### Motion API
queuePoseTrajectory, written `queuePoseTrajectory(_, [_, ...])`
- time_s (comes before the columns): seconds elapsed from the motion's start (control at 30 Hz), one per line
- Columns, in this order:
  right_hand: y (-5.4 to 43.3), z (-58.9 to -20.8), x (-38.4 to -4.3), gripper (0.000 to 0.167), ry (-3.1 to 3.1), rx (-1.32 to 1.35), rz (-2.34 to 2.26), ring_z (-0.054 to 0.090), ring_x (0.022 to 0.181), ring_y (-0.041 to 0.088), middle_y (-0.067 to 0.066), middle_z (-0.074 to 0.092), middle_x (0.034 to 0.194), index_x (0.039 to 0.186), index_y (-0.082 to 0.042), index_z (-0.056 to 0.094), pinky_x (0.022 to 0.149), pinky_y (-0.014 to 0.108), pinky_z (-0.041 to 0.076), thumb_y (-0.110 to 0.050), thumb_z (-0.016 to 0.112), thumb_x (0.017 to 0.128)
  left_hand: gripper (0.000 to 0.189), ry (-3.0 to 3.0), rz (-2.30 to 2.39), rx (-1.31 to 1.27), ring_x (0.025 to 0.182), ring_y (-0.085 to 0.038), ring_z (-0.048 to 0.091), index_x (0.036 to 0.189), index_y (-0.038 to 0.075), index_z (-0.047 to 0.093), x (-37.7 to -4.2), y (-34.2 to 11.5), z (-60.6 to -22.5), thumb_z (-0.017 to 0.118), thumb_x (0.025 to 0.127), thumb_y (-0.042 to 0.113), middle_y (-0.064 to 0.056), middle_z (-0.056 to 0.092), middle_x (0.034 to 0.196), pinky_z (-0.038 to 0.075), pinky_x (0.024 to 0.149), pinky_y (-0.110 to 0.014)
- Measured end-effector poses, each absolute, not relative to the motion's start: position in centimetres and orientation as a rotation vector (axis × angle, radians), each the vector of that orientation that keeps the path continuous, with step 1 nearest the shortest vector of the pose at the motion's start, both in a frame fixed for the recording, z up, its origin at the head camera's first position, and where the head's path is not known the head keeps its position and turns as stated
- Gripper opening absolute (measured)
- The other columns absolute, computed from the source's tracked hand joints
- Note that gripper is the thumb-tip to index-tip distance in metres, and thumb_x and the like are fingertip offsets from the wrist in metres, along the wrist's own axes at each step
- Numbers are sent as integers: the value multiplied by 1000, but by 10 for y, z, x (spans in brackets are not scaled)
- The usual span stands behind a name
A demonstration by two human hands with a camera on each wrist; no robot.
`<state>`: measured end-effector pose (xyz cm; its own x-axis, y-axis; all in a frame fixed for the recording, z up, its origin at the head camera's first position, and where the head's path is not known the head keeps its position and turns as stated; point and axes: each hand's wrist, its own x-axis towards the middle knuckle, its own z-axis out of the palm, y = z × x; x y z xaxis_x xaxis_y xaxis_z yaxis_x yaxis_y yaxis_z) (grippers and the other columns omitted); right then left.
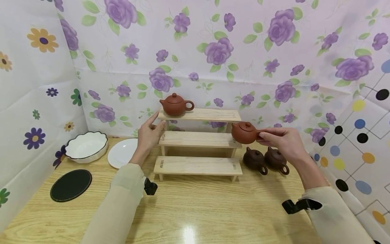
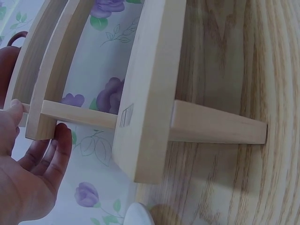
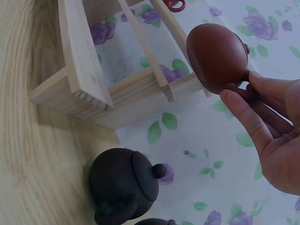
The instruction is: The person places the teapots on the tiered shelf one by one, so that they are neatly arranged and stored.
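The red clay teapot is held up by its handle, which is pinched between the thumb and fingers of the right hand. It is kept roughly upright, lid knob on top and spout pointed left, near the right end of the wooden rack; whether the shelf edge is touched cannot be told.

The left end of the rack is gripped by the left hand, with the fingers bent about the end of the middle shelf. On the top shelf, toward the left, a matching teapot is placed with its handle turned right.

Two dark teapots, one nearer the rack and the other just beside it, are set on the table below the raised one. At the far left, a white scalloped bowl, a white plate and a black disc are laid out. The area is backed by a flowered cloth.
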<state>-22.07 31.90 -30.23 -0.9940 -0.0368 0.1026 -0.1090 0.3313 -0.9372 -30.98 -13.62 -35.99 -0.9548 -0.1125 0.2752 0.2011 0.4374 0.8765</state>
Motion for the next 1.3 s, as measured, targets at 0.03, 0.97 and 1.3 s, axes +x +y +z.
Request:
queuePoseTrajectory(0.03, [318, -301, -223, 46, -2511, 146, 1783, 79, 95, 10, -8, 81, 101, 130, 4, 72, 87, 26, 61, -30, 76, 100, 57, -2402, -1529, -75, 58, -11, 55, 160, 35, 48, -310, -136, -360, 63, 106, 43, -11, 73, 90, 45, 55, -28])
queuePoseTrajectory(0.97, [288, -272, -277, 25, -2380, 219, 2009, 81, 92, 19, 3, 82, 101, 119, -2, 80, 89, 33, 62, -15, 78, 98, 57, -2384, -1577, -84, 54, -8, 50, 160, 35, 48, -310, -140, -361, 65, 106, 43, -2, 67, 83, 42, 53, -26])
queuePoseTrajectory(1.3, [276, -266, -294, 26, -2381, 198, 2020, 80, 94, 19, 2, 81, 101, 121, 1, 78, 91, 34, 61, -14, 74, 101, 57, -2375, -1589, -97, 51, -7, 49, 159, 36, 48, -310, -138, -363, 65, 105, 45, -8, 70, 86, 42, 52, -25])
